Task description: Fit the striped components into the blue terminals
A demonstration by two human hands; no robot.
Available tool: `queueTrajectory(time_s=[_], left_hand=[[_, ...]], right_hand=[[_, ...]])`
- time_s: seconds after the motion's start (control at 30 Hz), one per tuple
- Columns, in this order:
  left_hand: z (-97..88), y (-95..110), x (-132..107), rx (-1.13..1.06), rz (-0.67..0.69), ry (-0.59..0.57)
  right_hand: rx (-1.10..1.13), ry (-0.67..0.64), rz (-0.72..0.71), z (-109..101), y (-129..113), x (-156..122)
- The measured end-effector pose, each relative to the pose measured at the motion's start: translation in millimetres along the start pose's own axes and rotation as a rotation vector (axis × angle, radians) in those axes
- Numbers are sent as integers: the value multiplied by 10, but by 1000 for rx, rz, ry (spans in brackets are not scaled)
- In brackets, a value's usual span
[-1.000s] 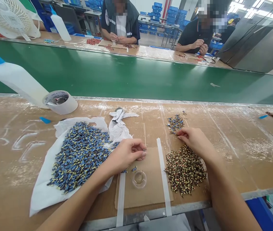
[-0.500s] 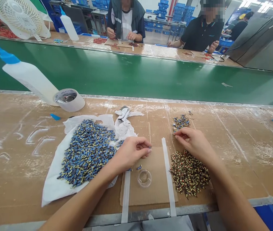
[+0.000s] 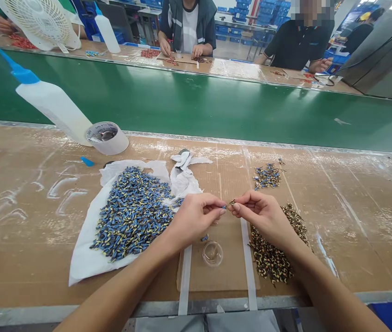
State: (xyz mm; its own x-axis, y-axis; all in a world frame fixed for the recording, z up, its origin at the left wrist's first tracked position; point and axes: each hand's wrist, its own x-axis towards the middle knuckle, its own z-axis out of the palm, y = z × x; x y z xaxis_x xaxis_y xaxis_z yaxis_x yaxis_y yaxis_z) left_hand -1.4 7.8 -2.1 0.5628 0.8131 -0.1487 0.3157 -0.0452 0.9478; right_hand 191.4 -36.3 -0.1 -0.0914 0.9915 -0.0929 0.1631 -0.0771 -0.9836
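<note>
Left hand [image 3: 199,214] and right hand [image 3: 261,214] are facing each other over the far end of a cardboard mat [image 3: 216,282], fingertips nearly meeting. The left thumb and forefinger are pinching a small blue piece [image 3: 223,207]; the right ones are pinching a small dark piece [image 3: 231,202]. Whether the two pieces are touching is too small to tell.

Below the mat, the desk [image 3: 355,230] is ending at a grey near edge [image 3: 223,306], and the forearms are crossing it. Widest room is lying to the right, past a pile of dark-and-yellow pieces [image 3: 274,258] that is crowding the right wrist. Along the back, a green strip [image 3: 196,106] is bordering the desk.

Beside the left hand, a heap of blue-and-yellow pieces [image 3: 130,212] is covering much of a white sheet [image 3: 81,263]. Between the forearms, a clear round cup [image 3: 212,253] is sitting on the mat. Beyond the right hand a smaller cluster of pieces [image 3: 267,176] is lying; beyond the left, crumpled white paper [image 3: 184,180]. Farther left, a bottle [image 3: 56,108] and a tape roll [image 3: 111,144] are resting near the back.
</note>
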Motion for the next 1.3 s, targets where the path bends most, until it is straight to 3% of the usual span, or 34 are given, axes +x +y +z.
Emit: queueTrajectory(time_s=[0.3, 0.57, 0.87, 1.0, 1.3], left_hand=[[-10, 0, -19, 240, 94, 23], [-32, -24, -2, 509, 342, 75], [-13, -94, -11, 616, 570, 159], [3, -71, -32, 654, 558, 152], [-20, 17, -59, 475, 384, 77]], right_hand=[[12, -41, 27, 57, 79, -7], [-62, -42, 20, 59, 67, -18], [3, -39, 15, 53, 48, -44], [33, -58, 19, 66, 37, -53], [-77, -51, -51, 141, 68, -100]])
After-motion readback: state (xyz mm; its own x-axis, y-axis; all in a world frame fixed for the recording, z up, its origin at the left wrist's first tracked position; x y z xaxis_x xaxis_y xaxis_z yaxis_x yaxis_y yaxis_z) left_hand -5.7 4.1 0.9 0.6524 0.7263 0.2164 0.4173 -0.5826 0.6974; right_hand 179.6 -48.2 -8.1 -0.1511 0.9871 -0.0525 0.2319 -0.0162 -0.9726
